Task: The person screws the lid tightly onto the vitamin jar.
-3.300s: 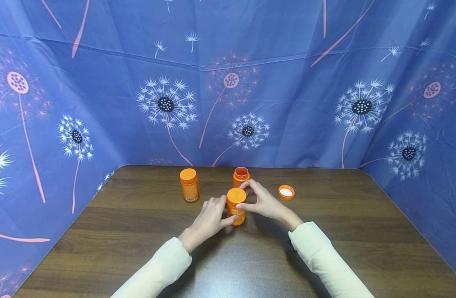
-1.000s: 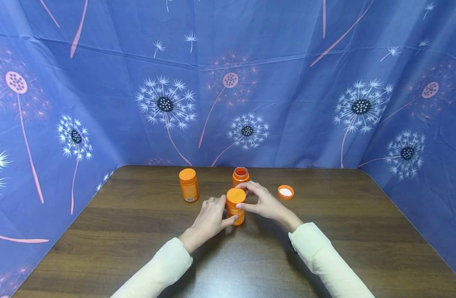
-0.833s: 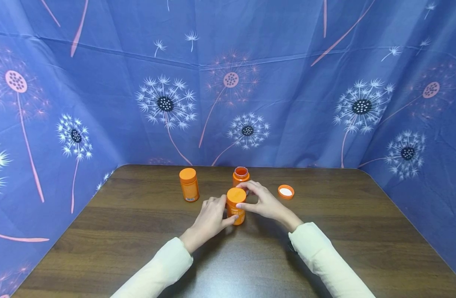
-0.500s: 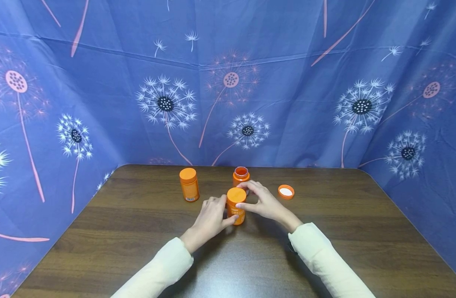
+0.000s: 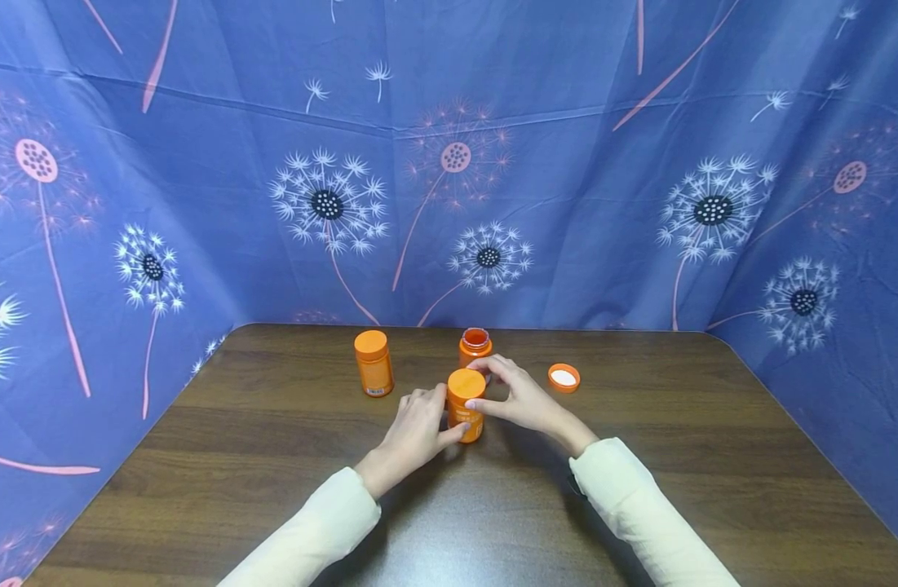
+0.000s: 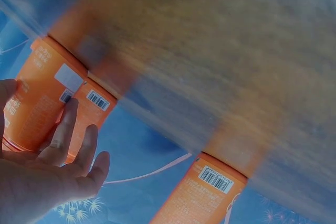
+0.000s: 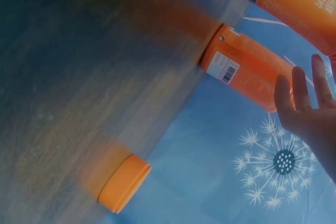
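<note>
An orange bottle (image 5: 463,417) with an orange cap (image 5: 466,383) stands upright at the middle of the table. My left hand (image 5: 410,430) grips its body from the left, thumb across the front. From the right, my right hand (image 5: 525,401) pinches the cap between thumb and index finger. In the left wrist view the printed side of this bottle (image 6: 39,98) lies against the left hand, whose other fingers spread outward. The right wrist view shows part of the same bottle (image 7: 291,3) at the upper right corner.
Just behind stands an uncapped orange bottle (image 5: 475,346), partly hidden by the right hand. A capped orange bottle (image 5: 375,371) is to the left. A loose cap (image 5: 564,378) lies white inside up at right. Blue dandelion-print cloth (image 5: 566,244) hangs around the wooden table (image 5: 236,456).
</note>
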Demonstrator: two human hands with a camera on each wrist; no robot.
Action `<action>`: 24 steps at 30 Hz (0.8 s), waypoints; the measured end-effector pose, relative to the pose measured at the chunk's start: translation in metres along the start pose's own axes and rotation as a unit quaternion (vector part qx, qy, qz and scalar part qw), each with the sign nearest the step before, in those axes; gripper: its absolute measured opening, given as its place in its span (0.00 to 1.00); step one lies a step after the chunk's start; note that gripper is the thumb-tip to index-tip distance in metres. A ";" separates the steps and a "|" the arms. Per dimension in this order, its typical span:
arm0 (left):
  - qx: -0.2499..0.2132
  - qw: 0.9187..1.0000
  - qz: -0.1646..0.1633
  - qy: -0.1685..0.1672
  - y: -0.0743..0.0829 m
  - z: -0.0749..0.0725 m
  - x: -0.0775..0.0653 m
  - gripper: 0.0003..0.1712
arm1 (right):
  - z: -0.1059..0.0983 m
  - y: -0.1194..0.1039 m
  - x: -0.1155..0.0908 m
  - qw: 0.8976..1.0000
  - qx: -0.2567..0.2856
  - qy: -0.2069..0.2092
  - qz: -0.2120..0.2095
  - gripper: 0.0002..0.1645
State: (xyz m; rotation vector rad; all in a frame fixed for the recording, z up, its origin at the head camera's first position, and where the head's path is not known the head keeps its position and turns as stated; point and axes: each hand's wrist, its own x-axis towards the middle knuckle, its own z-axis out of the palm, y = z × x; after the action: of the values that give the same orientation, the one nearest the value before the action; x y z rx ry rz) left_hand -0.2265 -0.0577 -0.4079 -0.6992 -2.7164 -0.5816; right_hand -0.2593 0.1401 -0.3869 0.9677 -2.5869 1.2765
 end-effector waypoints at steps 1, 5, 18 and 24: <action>-0.003 1.000 0.000 0.001 0.000 0.000 0.000 0.24 | 0.000 0.000 0.000 1.000 0.002 -0.001 0.000 0.29; -0.014 1.000 -0.005 -0.005 0.000 0.000 0.000 0.25 | -0.002 0.001 -0.001 1.000 0.005 -0.009 -0.001 0.29; -0.019 1.000 0.002 0.022 0.000 0.003 0.001 0.32 | -0.011 -0.006 -0.005 1.000 0.024 -0.005 -0.003 0.24; -0.030 0.998 0.007 0.061 0.001 0.004 0.003 0.38 | -0.022 -0.030 -0.008 0.999 0.032 0.012 0.004 0.21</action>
State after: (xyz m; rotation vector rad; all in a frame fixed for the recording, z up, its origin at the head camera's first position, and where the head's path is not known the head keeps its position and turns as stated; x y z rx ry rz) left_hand -0.2294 -0.0542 -0.4098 -0.6746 -2.5890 -0.6823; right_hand -0.2398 0.1468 -0.3554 0.9471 -2.5504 1.3720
